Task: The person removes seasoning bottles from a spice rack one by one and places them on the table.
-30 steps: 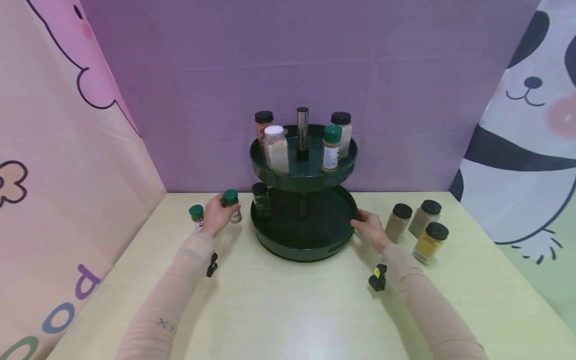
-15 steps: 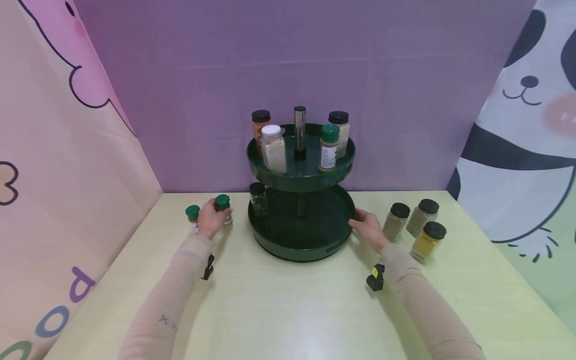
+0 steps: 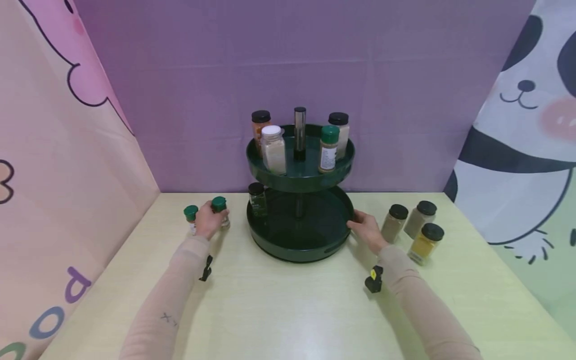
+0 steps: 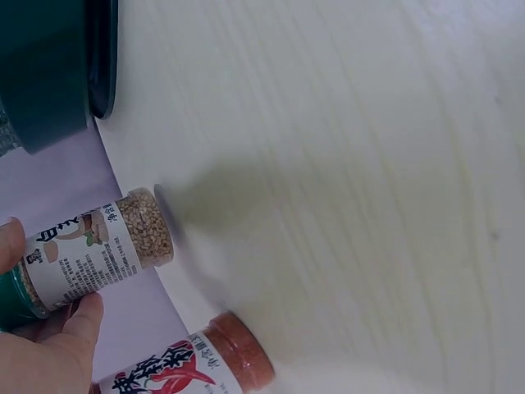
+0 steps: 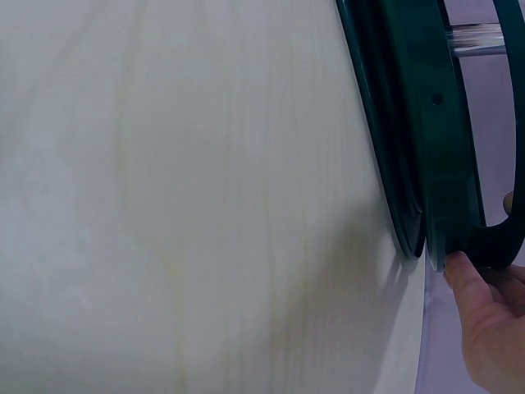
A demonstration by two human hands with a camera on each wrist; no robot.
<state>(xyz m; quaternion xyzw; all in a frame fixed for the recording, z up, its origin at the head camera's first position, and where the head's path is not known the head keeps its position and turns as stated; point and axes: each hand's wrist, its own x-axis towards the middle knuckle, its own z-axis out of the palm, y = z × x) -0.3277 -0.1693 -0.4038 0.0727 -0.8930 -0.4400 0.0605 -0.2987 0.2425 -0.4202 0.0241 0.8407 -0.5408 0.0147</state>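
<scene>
My left hand [image 3: 209,220] pinches a green-capped spice jar [image 4: 94,250] on the left of the table. Tan granules fill this jar behind a white printed label, and its base is close over the tabletop in the left wrist view. Just left of it stands another green-capped jar [image 3: 191,214], with red powder and a chili picture on its label. My right hand [image 3: 366,230] grips the right rim of the lower tier of a dark green two-tier turntable [image 3: 288,250]. One fingertip [image 5: 509,203] shows inside that rim in the right wrist view.
The upper tier [image 3: 299,182] bears several jars, among them a white-capped jar [image 3: 274,152]. A black-capped jar [image 3: 258,201] stands on the lower tier's left. On the table's right are two brownish jars and a yellow jar [image 3: 423,247]. A purple cloth [image 3: 202,100] hangs behind.
My left hand has carried the green-capped jar left and slightly down, away from the turntable towards the chili jar. My right hand stays at the lower tier's rim.
</scene>
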